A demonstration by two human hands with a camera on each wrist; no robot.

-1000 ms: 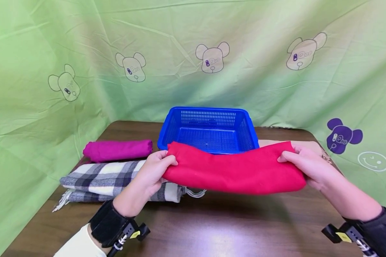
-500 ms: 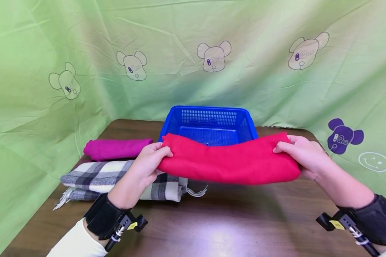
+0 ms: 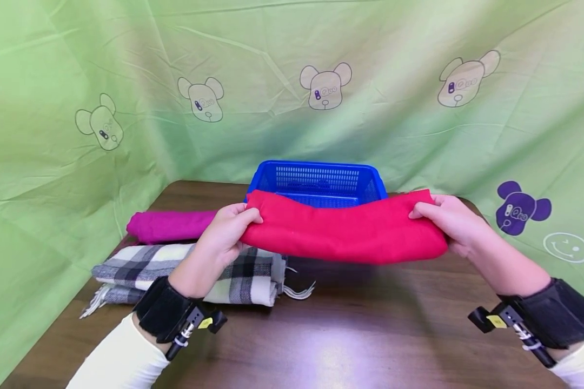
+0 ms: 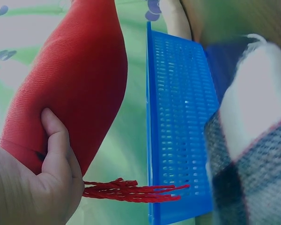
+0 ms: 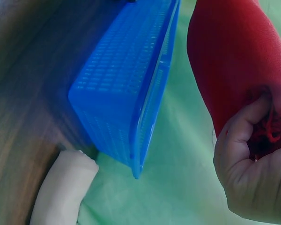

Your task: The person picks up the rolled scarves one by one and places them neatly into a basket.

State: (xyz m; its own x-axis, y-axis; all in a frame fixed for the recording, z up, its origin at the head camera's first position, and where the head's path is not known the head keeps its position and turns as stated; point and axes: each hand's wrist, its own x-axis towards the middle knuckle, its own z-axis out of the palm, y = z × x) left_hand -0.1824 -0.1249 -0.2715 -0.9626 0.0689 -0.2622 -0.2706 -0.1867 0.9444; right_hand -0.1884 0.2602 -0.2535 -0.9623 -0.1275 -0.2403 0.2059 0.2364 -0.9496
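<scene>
A folded red scarf (image 3: pixel 340 229) is stretched between my two hands, off the table and in front of the blue basket, whose front it covers in the head view. My left hand (image 3: pixel 226 229) grips its left end, thumb on top; red tassels (image 4: pixel 131 190) hang there in the left wrist view. At the other end my right hand (image 3: pixel 455 221) holds the scarf, with some fringe tucked in near the thumb in the right wrist view. The basket (image 3: pixel 316 163) has slotted plastic walls; part of its floor is hidden.
A black, grey and white checked scarf (image 3: pixel 170 265) lies folded on the left of the wooden table (image 3: pixel 321 335). Behind it rests a folded magenta cloth (image 3: pixel 167 226). A rolled beige cloth (image 5: pixel 65 190) lies beside the basket. Green printed fabric (image 3: pixel 253 97) hangs around the table.
Both hands have carried the red scarf forward and slightly left, and it covers more of the basket. The beige cloth has become hidden in the head view.
</scene>
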